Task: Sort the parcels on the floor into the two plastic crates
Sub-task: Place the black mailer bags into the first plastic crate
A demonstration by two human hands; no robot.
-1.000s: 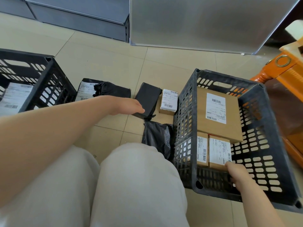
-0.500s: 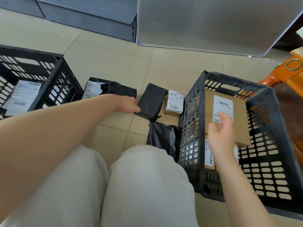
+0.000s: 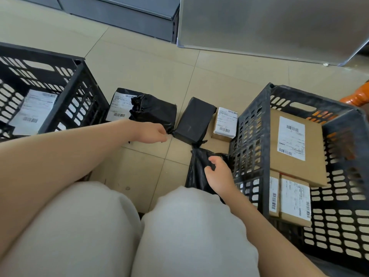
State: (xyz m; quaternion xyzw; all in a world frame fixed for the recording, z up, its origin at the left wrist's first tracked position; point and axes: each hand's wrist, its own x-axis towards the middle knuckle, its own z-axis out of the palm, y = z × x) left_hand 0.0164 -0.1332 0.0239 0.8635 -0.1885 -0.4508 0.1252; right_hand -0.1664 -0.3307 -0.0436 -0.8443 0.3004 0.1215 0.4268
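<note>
Gripping a black bag parcel [image 3: 196, 168] under my right hand [image 3: 218, 173], I curled left hand [image 3: 148, 132] fingers beside another black parcel [image 3: 152, 110].

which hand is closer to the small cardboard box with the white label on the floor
Right. The right hand grips a black bag just below the small cardboard box; the left hand lies farther left, beyond the black wrapped parcel.

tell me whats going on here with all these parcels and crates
A seated person is sorting parcels into two black plastic crates. The right hand grips a black bagged parcel on the floor beside the right crate, which holds three cardboard boxes. The left hand touches the corner of another black-wrapped parcel. A black box-shaped parcel and a small labelled cardboard box lie on the floor between the crates. The left crate holds a labelled parcel.
</note>
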